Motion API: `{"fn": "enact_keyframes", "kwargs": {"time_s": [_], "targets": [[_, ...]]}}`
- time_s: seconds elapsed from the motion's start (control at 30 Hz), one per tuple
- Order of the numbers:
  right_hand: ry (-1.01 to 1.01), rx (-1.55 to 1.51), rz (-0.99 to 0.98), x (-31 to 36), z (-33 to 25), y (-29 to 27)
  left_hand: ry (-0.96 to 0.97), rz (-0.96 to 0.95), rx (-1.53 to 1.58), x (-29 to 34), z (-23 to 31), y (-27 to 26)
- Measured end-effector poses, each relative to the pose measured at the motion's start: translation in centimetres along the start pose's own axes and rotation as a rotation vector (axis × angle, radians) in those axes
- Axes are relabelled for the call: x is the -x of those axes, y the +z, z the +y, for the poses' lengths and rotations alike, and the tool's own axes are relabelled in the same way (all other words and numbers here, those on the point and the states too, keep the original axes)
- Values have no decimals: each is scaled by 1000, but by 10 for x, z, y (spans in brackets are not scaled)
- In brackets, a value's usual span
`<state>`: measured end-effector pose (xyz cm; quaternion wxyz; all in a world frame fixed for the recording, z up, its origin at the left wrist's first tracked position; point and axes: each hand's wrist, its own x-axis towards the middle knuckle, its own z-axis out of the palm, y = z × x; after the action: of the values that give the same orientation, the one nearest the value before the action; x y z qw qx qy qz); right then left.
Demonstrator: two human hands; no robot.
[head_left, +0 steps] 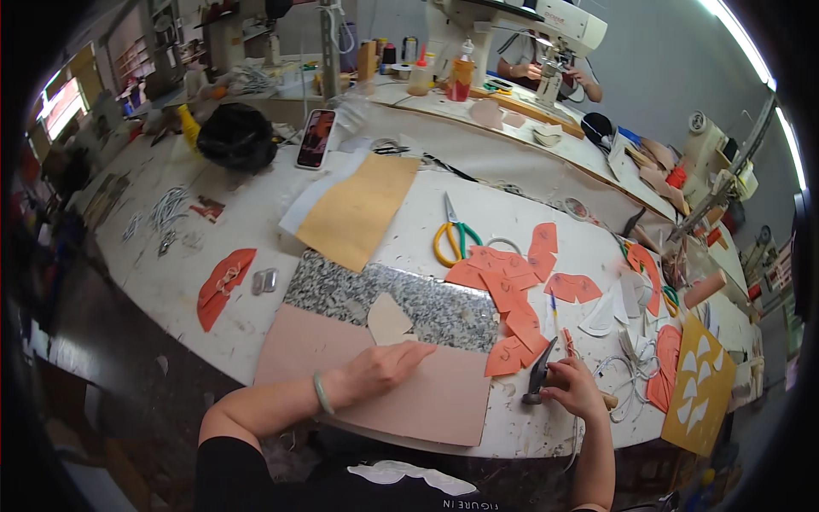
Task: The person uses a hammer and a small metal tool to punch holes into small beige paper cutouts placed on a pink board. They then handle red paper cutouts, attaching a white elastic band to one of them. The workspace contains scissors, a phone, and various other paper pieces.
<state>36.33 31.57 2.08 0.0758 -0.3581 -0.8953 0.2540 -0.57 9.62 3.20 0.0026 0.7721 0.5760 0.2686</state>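
Observation:
My left hand (384, 369), with a pale green bangle at the wrist, is over a pinkish board (299, 346). Its fingers are bunched together at the lower edge of a cream cut piece (388, 317); the fingertips are partly hidden. Part of that piece lies over a speckled stone slab (341, 286). To the right, my right hand (578, 388) is closed round a hammer (537, 375) with a dark head, near the table's front edge. Several orange cut pieces (512, 311) overlap just beyond the hammer.
Scissors (452, 239) with yellow and green handles lie beyond the slab. A tan sheet (358, 209), a phone (316, 139) and a black bag (237, 136) are farther back. White cords (627, 371) and a yellow board (701, 392) are at right. Another person (525, 70) sits behind a sewing machine.

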Motion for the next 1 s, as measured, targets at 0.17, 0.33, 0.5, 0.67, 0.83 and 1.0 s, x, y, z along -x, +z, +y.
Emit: {"fn": "enact_keyframes", "kwargs": {"time_s": [0.17,0.33,0.5,0.67,0.83,1.0], "targets": [[7,-129,35,-14,12,9,166,67,-52,23,13,5],[38,-498,129,-9,-25,1,197,60,80,54,44,8],[-189,-557,217,-1,-99,-18,68,32,173,66,49,11],[-235,-649,139,14,-165,-2,67,16,232,58,45,9],[-487,-438,95,-7,-189,56,-62,141,277,65,52,17],[-527,-391,84,-13,-198,67,-277,231,247,67,60,23]]}}
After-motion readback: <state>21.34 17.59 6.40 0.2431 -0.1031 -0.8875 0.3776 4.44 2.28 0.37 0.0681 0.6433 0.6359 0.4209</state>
